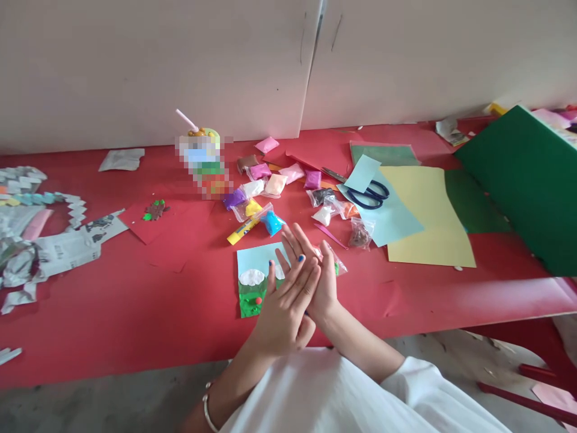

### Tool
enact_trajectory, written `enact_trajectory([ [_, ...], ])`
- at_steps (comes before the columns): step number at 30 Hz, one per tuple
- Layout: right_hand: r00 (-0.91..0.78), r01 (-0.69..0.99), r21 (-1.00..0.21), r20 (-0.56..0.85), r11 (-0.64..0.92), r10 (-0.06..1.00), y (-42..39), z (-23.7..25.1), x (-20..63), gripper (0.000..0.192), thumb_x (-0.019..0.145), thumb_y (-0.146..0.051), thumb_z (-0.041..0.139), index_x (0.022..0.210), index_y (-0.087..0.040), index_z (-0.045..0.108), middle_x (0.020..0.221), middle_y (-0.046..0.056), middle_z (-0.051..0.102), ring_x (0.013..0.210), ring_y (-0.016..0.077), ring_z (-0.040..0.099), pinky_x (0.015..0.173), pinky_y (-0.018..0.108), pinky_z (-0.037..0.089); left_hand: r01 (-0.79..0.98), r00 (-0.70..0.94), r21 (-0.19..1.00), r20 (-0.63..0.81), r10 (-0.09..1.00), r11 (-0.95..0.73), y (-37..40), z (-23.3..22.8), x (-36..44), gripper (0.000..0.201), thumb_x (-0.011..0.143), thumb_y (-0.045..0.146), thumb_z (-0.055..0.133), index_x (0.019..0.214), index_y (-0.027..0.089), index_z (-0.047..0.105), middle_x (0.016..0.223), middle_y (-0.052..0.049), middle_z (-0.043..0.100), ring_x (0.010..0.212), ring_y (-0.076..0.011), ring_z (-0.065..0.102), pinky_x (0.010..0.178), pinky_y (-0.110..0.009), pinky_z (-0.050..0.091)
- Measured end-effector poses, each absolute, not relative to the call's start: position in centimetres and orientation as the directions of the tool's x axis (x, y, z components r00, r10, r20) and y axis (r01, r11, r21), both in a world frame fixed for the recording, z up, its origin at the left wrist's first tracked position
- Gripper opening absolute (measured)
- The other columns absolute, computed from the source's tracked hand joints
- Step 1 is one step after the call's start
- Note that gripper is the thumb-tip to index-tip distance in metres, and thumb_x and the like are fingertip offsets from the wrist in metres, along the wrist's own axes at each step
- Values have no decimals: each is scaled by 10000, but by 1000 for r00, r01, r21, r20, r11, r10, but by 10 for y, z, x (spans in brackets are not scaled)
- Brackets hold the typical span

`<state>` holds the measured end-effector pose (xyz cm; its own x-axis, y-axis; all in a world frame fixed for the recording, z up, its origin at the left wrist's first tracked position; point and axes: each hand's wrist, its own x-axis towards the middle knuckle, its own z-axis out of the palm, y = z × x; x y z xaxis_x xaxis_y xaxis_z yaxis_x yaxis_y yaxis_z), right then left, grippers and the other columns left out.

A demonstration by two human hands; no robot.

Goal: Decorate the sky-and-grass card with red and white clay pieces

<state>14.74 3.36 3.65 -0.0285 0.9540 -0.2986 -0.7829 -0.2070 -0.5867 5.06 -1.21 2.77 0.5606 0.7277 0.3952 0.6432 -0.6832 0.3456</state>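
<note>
My left hand (286,307) and my right hand (325,279) are laid together above the near edge of the table. The left fingers stretch flat across the right palm, and the right fingers point up and away, extended too. Whatever may lie between the palms is hidden. Just behind and left of them is a picture card (250,296) with a light blue sky, white clouds, green ground and a small red ball-like dot; my hands cover its right part. A clear packet (341,267) with something green in it lies beyond my right hand.
Small bags of coloured clay (273,222) lie beyond my hands, beside a yellow glue stick (243,230). Scissors (372,195) rest on blue paper (396,216) and yellow paper (433,240). A green board (518,186) leans at right. Paper scraps (67,252) lie left.
</note>
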Motion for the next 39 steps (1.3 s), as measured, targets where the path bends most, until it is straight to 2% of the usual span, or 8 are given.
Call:
enact_trajectory([
  [2, -25, -787, -577, -324, -219, 946, 34, 34, 150, 500, 916, -552, 318, 1239, -319, 620, 1403, -24, 548, 1427, 208, 336, 1190, 496, 209, 667, 557, 336, 367, 745, -665, -13, 29, 50, 669, 878, 191, 318, 1517, 67, 163, 1506, -111, 387, 1440, -262, 294, 1201, -513, -67],
  [7, 58, -826, -545, -335, -143, 940, 44, 29, 162, 484, 907, -567, 306, 1194, -358, 634, 1448, -74, 495, 1421, 155, 342, 1201, 409, 202, 626, 585, 340, 390, 711, -701, -22, 28, 51, 627, 947, 344, 315, 1509, 90, 204, 1446, -94, 478, 1404, -253, 372, 1198, -524, -73],
  [13, -45, -800, -548, -354, -246, 934, 38, 26, 155, 479, 916, -557, 328, 1202, -326, 635, 1410, -37, 543, 1406, 181, 372, 1206, 439, 163, 700, 542, 319, 346, 766, -639, -19, 24, 49, 671, 989, 496, 261, 1507, 73, 205, 1471, -125, 439, 1410, -260, 359, 1202, -477, -83],
  [19, 20, -808, -564, -310, -167, 950, 37, 27, 156, 491, 912, -577, 298, 1244, -367, 593, 1450, -74, 494, 1420, 149, 342, 1202, 410, 180, 615, 606, 352, 361, 709, -705, -32, 29, 50, 650, 1001, 492, 177, 1518, 98, 167, 1469, -116, 447, 1419, -240, 345, 1205, -492, -54],
  [25, -70, -709, -663, -273, -241, 959, 24, 28, 153, 529, 911, -599, 280, 1250, -345, 597, 1443, -33, 505, 1412, 192, 365, 1187, 470, 206, 715, 483, 373, 349, 803, -592, -41, 23, 53, 696, 989, 526, 186, 1525, 85, 133, 1490, -137, 415, 1431, -255, 319, 1214, -457, -2],
  [30, 13, -690, -707, -231, -158, 973, 21, 28, 159, 534, 896, -613, 284, 1260, -364, 584, 1447, -61, 498, 1416, 178, 357, 1186, 463, 218, 644, 558, 354, 388, 734, -678, -54, 23, 55, 675, 994, 513, 148, 1516, 86, 172, 1479, -122, 436, 1439, -249, 298, 1213, -484, -9],
  [35, -64, -671, -709, -237, -218, 969, 10, 29, 164, 520, 904, -618, 318, 1228, -338, 614, 1420, -29, 532, 1402, 196, 382, 1184, 468, 226, 736, 467, 332, 381, 798, -590, -57, 23, 61, 632, 994, 447, 296, 1504, 81, 228, 1469, -123, 449, 1418, -259, 345, 1217, -479, 49],
  [39, 34, -711, -691, -218, -130, 975, 10, 29, 173, 517, 909, -610, 296, 1214, -347, 620, 1433, -46, 517, 1412, 172, 364, 1196, 437, 211, 678, 546, 266, 441, 712, -685, -61, 25, 67, 592, 982, 380, 372, 1473, 58, 296, 1425, -118, 507, 1393, -244, 390, 1222, -459, 59],
])
